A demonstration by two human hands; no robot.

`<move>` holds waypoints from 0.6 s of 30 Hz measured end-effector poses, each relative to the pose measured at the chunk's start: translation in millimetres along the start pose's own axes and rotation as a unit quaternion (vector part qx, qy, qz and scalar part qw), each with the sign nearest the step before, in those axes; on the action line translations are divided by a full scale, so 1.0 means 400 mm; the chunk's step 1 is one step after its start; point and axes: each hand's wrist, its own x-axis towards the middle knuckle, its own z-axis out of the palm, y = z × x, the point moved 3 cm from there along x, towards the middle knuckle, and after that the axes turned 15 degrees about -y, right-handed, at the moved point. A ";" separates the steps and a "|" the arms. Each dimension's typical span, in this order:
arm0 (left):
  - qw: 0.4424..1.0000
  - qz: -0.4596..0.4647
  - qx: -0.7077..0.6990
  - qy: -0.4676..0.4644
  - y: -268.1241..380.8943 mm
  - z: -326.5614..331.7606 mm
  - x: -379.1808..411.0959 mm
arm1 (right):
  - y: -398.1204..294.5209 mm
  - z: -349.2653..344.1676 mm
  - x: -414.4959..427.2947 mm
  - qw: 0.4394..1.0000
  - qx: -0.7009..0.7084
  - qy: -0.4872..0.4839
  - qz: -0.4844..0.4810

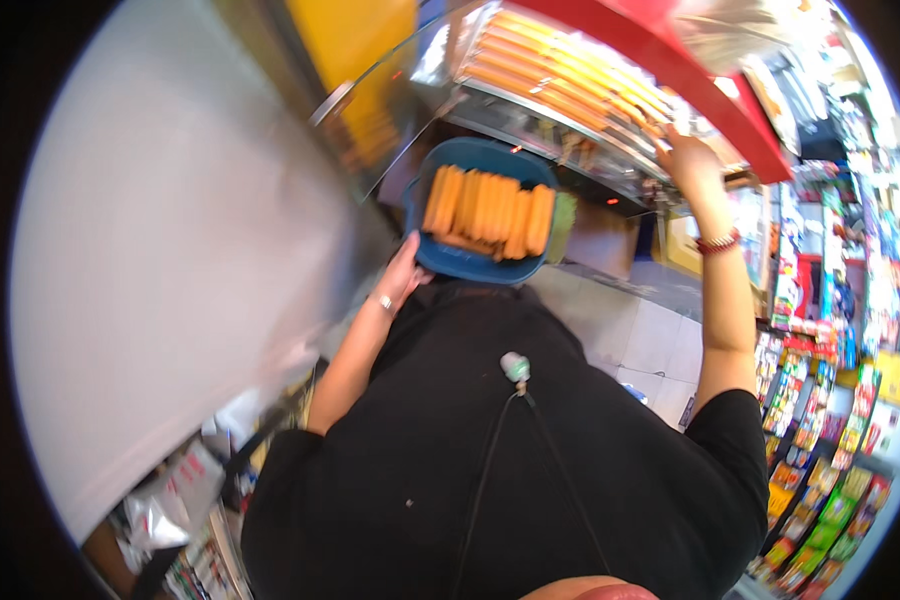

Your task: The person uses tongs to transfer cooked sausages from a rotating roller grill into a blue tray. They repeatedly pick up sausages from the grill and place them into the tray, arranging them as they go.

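My left hand [403, 276] grips the near left rim of a blue plastic basin [450, 154]. Inside the basin lies a row of orange-brown sausages [487, 210], packed side by side with more beneath them. My right arm is stretched out, and my right hand [691, 161] is at the right end of a lit sausage roller grill [607, 135]. More sausages [547, 64] lie in long parallel rows across that grill. The fingertips of the right hand are among the rightmost rows; blur hides whether they pinch a sausage.
A red curved canopy [720, 105] overhangs the grill. A glass panel [390, 60] stands at its left, near a large pale grey surface [172, 225]. Shelves of packaged goods [817, 480] fill the right side. Plastic bags [176, 495] lie at lower left. Tiled floor [645, 322] shows below.
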 end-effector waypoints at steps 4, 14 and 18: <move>0.997 -0.017 0.003 0.081 -0.012 0.013 -0.002 | -0.282 -0.099 -0.163 0.940 0.224 -0.174 -0.191; 0.994 -0.034 0.027 0.096 0.028 0.058 -0.016 | -0.661 0.202 -0.183 0.925 -0.040 -0.212 -0.311; 0.991 -0.027 0.016 0.132 0.033 0.078 -0.015 | -0.722 0.216 -0.171 0.912 -0.131 -0.261 -0.288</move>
